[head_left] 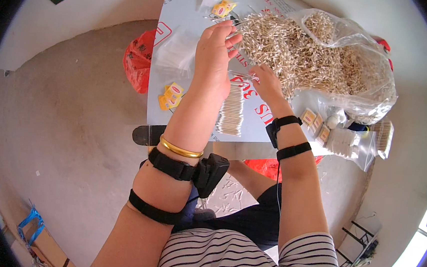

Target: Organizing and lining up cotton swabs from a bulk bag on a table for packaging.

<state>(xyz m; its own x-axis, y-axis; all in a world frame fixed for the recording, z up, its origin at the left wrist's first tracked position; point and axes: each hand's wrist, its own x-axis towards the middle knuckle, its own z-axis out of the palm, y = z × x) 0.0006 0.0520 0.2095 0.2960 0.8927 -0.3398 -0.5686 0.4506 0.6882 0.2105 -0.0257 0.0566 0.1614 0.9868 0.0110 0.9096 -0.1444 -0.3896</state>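
Note:
A neat column of cotton swabs lies side by side on the metal-topped table. My left hand is raised above the column's far left end, its fingers curved and apart, holding nothing that I can see. Beyond the column's far end, my right hand has its fingertips pinched at what looks like a thin cotton swab, partly hidden by the fingers. It is beside a large heap of loose cotton swabs, which spreads out of a clear plastic bag at the far right.
Clear plastic sleeves and yellow-and-white cards lie left of my left arm; more yellow cards are at the far edge. Small packs and bagged swabs sit at the right. Red bags hang beside the table.

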